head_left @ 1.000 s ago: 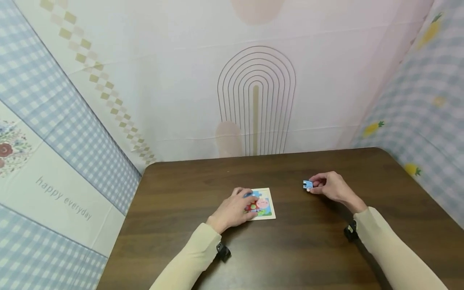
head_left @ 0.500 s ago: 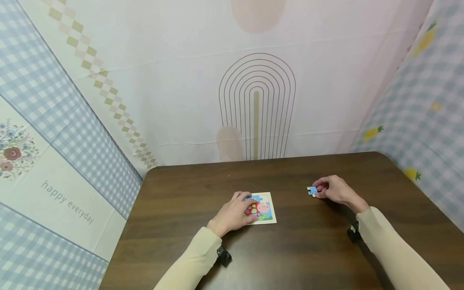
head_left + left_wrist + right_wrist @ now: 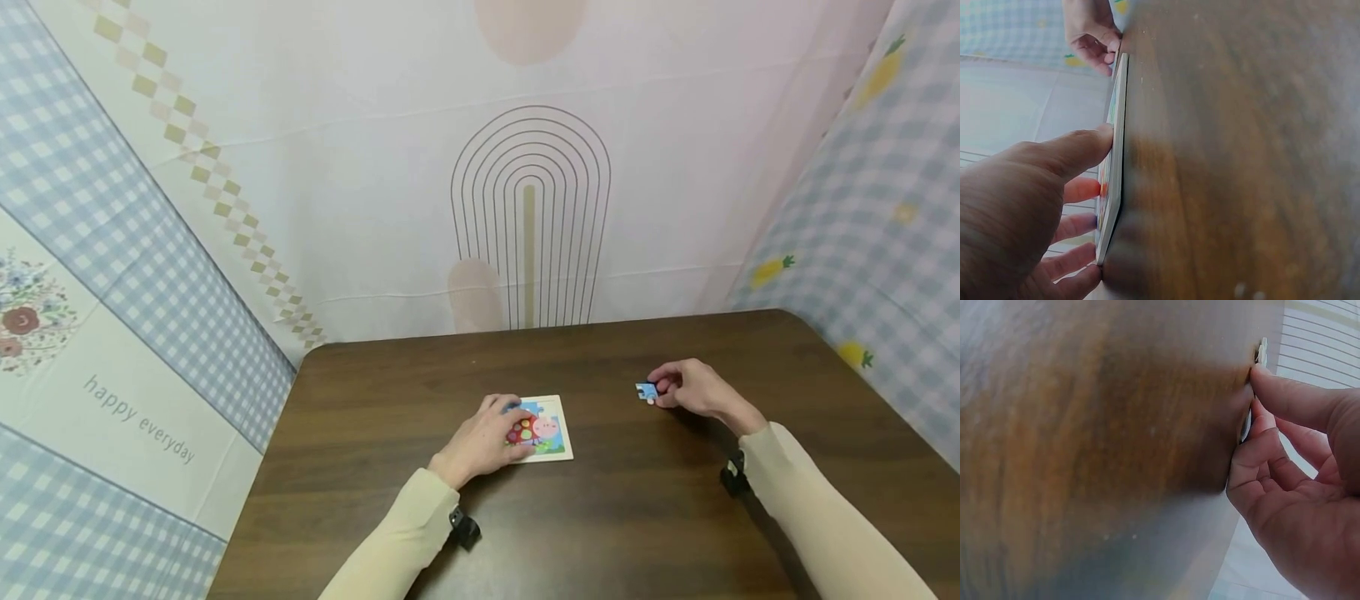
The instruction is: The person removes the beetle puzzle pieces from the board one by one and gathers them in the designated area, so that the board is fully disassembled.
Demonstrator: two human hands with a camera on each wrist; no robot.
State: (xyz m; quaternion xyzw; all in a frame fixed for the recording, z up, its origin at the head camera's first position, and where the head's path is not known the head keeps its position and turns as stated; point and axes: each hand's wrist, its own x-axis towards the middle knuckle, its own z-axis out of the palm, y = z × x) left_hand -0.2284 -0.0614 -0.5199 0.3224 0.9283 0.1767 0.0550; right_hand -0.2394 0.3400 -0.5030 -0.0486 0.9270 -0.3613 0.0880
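Note:
A square picture puzzle board [image 3: 553, 456] with a pale frame lies flat on the table, showing a pink pig face, a red shape and blue pieces. My left hand [image 3: 480, 440] rests over its left part and hides some of the picture. In the left wrist view, the thumb [image 3: 1088, 149] touches the board near its edge, while the other fingers spread across and beside it. To the right, my right hand [image 3: 693, 390] pinches a small blue puzzle piece [image 3: 645, 390] by its right side. The piece is at or close to the tabletop; its far side is partly hidden by fingers.
The dark brown wooden table [image 3: 600, 525] ends at a white patterned cloth [image 3: 375, 208] behind. Blue checked cloth [image 3: 862, 275] hangs at the right, and more stands at the left. Each wrist carries a small black camera [image 3: 465, 530].
My right hand has shifted slightly right with the puzzle piece, and the piece has turned a little. The left hand stays on the board. The head view has tilted slightly.

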